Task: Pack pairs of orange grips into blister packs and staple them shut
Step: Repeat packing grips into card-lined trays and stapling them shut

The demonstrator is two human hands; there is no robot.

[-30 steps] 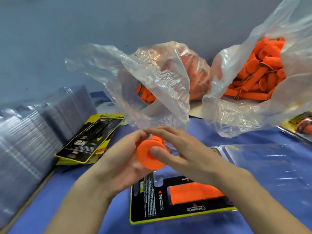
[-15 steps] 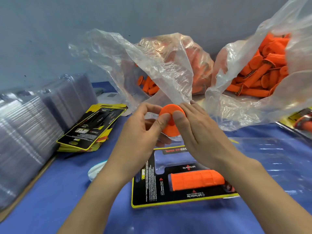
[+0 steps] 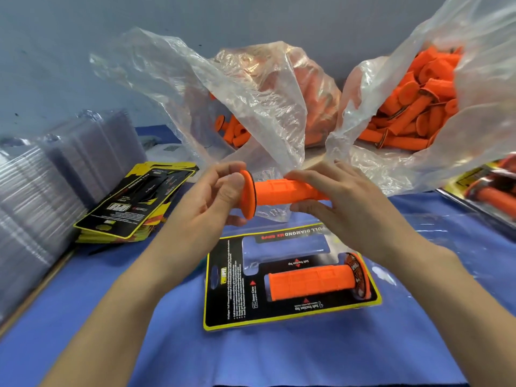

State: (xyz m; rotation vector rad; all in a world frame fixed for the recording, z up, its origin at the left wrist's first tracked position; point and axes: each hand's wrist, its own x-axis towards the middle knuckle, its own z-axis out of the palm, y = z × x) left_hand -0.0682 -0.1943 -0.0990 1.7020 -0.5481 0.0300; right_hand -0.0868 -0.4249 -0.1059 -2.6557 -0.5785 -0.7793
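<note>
Orange grip [image 3: 282, 192] is held level between both hands, above the blister pack [image 3: 231, 291] on the blue tabletop [image 3: 139, 317]. The left hand [image 3: 212, 196] curls round its flanged end; the right hand [image 3: 346, 202] pinches the other end. A second grip [image 3: 310, 284] lies in the pack's near cavity; bags of grips [image 3: 413, 107] stand behind
</note>
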